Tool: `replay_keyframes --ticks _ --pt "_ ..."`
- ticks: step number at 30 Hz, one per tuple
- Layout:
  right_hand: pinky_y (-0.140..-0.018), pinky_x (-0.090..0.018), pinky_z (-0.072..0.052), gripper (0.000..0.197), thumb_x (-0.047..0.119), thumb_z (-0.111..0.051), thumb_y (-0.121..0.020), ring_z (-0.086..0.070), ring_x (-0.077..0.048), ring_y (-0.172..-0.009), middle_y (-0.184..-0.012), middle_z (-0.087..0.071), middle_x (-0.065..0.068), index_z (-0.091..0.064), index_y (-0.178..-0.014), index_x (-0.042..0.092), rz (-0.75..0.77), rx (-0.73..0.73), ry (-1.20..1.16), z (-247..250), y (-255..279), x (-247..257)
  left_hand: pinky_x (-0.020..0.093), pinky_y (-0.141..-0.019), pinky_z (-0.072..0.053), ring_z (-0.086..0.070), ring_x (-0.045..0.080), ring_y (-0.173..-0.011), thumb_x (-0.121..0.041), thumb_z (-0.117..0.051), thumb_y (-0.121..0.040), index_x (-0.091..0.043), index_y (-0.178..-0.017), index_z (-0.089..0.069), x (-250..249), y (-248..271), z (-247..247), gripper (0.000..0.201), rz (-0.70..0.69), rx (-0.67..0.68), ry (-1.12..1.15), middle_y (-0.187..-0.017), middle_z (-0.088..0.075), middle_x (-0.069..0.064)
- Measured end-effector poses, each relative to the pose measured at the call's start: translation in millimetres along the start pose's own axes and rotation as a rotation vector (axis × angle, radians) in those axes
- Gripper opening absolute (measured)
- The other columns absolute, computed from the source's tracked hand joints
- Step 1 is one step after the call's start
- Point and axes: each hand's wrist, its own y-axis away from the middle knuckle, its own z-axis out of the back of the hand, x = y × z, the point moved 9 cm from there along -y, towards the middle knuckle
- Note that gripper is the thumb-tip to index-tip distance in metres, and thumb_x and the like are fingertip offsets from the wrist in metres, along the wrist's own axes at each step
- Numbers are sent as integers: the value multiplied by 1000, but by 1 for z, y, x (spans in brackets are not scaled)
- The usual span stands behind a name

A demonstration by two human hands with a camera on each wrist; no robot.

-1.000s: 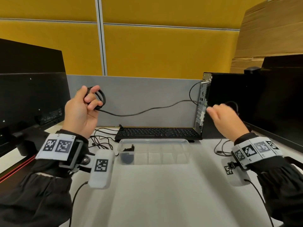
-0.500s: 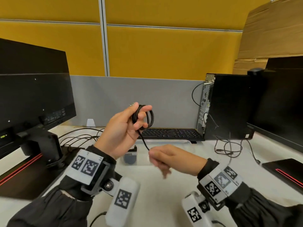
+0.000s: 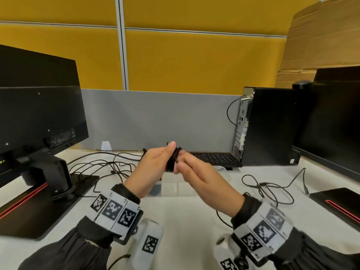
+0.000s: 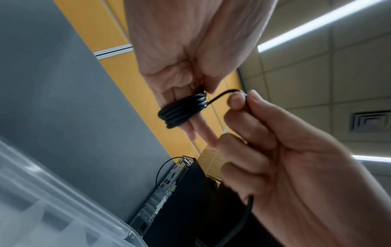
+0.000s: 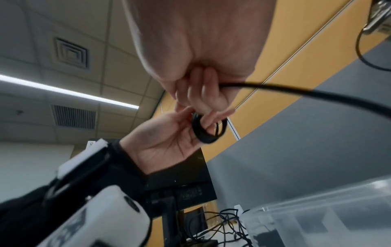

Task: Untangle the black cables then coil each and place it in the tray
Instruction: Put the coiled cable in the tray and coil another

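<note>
While the winding goes on above the desk, here is how it stands:
Coil: a small bundle of black cable (image 4: pixel 183 109), several turns stacked, looped round the two extended fingers (image 4: pixel 197 130) of the left hand (image 3: pixel 153 168), thumb pressing it from above.
Free end: the right hand (image 3: pixel 204 180) pinches the loose tail between thumb and forefinger, other fingers curled, the slack running down past its palm.
Tray: clear plastic tray (image 3: pixel 175 189) on the desk just beyond and below both hands, well within reach.
Handling: light, thin, limp and probably springy, so the turns will likely pop open if the thumb lifts.
Where to hold: across the whole stack, pinching every turn together.
Leftovers: more loose cables (image 3: pixel 272 190) lie on the desk to the right, another tangle (image 3: pixel 109 164) to the left.
</note>
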Motion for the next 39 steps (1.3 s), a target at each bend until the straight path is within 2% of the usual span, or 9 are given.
replay_keyframes --ticks 3,7,10,13,17,20,24,33,39 --pt "-59 -16 -32 19 24 -33 -101 -41 -3 -60 -66 -48 22 -47 -91 18 -37 115 7 -17 9 -8 28 -85 -54 -70 22 -90 -28 -38 -98 0 -106 -62 -9 -2 4 37 -34 -32 201 -97 -72 13" --pt "-63 -23 -35 25 27 -33 -102 -41 -9 -65 -67 -42 10 -48 -82 28 -191 224 97 -28 17 -41 19 -67 -53 -64 12 -61 -16 -49 -88 4 -105 -59 -22 1 0 28 -59 49 377 -69 -68 1" --pt "-61 -24 -34 33 26 -38 -100 -41 -11 -63 -66 -45 5 -47 -69 27 -312 84 252 12 4 -75 19 -58 -48 -53 10 -47 -16 -51 -83 6 -89 -64 -19 9 -11 26 32 192 230 -55 -61 0" --pt "-55 -15 -32 35 24 -45 -98 -41 -2 -52 -59 -45 7 -47 -63 23 -306 -176 339 61 -8 -73 36 -79 -44 -57 23 -60 -29 -51 -84 -9 -78 -73 -4 20 -27 31 113 406 -72 -57 -65 4" --pt "-51 -15 -31 29 23 -44 -99 -39 -4 -49 -53 -42 10 -54 -72 17 -117 -319 202 67 -13 -28 32 -88 -44 -67 17 -65 -51 -39 -84 -4 -101 -66 5 0 -12 57 68 184 -191 -82 -73 12" --pt "-54 -13 -32 23 24 -37 -99 -41 0 -52 -57 -47 15 -48 -79 24 -92 -53 -57 18 -5 -17 27 -90 -51 -69 21 -91 -43 -41 -87 -4 -107 -62 -5 -7 -2 48 -26 15 93 -96 -72 14" --pt "-55 -14 -33 29 24 -31 -103 -37 -1 -55 -62 -40 12 -43 -77 26 -260 338 -52 -40 29 -56 22 -78 -55 -69 16 -76 -18 -42 -94 -3 -109 -59 -25 -6 5 28 -110 -28 472 -83 -72 5" --pt "-51 -15 -29 28 15 -40 -100 -36 -4 -50 -55 -38 10 -50 -74 13 -164 -352 180 80 -7 -50 27 -63 -41 -54 15 -49 -35 -41 -87 9 -106 -60 -4 11 -29 51 137 353 1 -59 -62 6" --pt "-52 -11 -32 21 19 -33 -101 -38 1 -52 -59 -47 21 -47 -87 16 -60 -43 -178 13 4 -12 27 -88 -49 -67 17 -83 -30 -40 -96 -5 -101 -64 -21 -9 -3 36 -103 -18 5 -90 -71 15"
